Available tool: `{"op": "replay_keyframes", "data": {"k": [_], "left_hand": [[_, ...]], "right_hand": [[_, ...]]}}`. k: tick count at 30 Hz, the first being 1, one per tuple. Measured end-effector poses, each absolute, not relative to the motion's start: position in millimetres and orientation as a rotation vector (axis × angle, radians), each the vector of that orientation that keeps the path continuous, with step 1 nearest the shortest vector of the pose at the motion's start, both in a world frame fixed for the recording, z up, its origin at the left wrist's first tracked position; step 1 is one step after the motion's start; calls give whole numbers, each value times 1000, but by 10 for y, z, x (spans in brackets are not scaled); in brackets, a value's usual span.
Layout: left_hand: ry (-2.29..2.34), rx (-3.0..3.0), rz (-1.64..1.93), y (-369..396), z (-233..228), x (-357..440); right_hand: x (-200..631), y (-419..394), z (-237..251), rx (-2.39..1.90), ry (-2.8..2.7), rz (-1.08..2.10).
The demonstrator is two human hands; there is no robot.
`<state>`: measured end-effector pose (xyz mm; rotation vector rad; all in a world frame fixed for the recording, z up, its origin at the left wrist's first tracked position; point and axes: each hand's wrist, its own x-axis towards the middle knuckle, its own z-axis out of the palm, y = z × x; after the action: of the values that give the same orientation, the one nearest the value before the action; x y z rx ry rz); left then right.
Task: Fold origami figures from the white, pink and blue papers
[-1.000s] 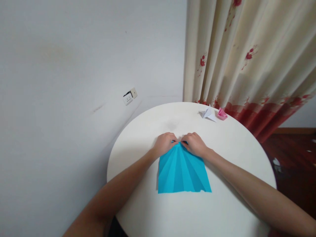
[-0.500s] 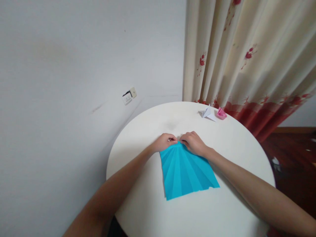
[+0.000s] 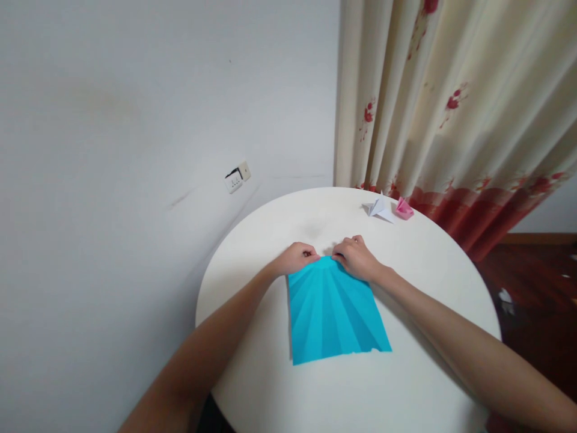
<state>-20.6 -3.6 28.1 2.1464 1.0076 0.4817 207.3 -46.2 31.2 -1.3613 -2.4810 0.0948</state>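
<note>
A bright blue sheet of paper (image 3: 336,319) lies on the white round table (image 3: 433,325). Creases fan out across it from the far edge, and its near edge is slightly ragged. My left hand (image 3: 297,257) pinches the far edge on the left side. At the same edge, a short way to the right, my right hand (image 3: 354,257) pinches the paper between thumb and fingers. A small stretch of the edge shows between the two hands.
Near the table's far right rim sit a white folded paper figure (image 3: 379,208) and a pink folded paper piece (image 3: 404,208). A cream curtain (image 3: 433,120) hangs behind them. A wall socket (image 3: 233,181) is on the wall to the left. White scraps (image 3: 505,296) lie on the dark floor.
My hands have moved slightly apart along the far edge. The blue paper has turned a little, its near edge shifting left.
</note>
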Motion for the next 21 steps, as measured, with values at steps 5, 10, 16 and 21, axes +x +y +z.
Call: {"op": "replay_keyframes", "data": {"k": [5,10,16,21], "left_hand": [[1033,2136,470,47,270,-282],[1037,2099,493,143,254,-399],[1171,2114,711,210,235,-468],[1247,1843,931,254,104,-483]], "right_hand": [[2188,-360,285,-1358,-2468,159],[2388,-227,201,-1368,-2414,326],[2571,-116,27,-1344,-2242,454],[2578,-69,-63,-1368,-2049,536]]}}
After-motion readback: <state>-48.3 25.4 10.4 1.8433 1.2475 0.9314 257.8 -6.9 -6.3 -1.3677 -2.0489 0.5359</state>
